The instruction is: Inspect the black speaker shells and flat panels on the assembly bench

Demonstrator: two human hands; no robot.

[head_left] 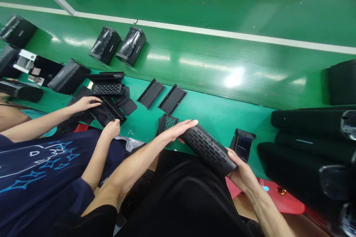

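I hold a long black perforated speaker grille (209, 149) between both hands, just above my lap at the table's near edge. My left hand (178, 129) lies flat with fingers stretched along its upper end. My right hand (241, 170) grips its lower end. A smaller perforated black part (167, 122) lies on the green table (211, 114) right behind my left hand. A small black open box-like part (242, 143) stands just right of the grille.
Two flat black panels (162, 96) lie ahead. A co-worker in a dark blue shirt (41, 170) at my left handles black parts (107, 109). Black speaker bodies (118, 45) stand on the glossy belt. Long dark fabric-covered speakers (308, 144) are stacked at right; something red (280, 196) lies below them.
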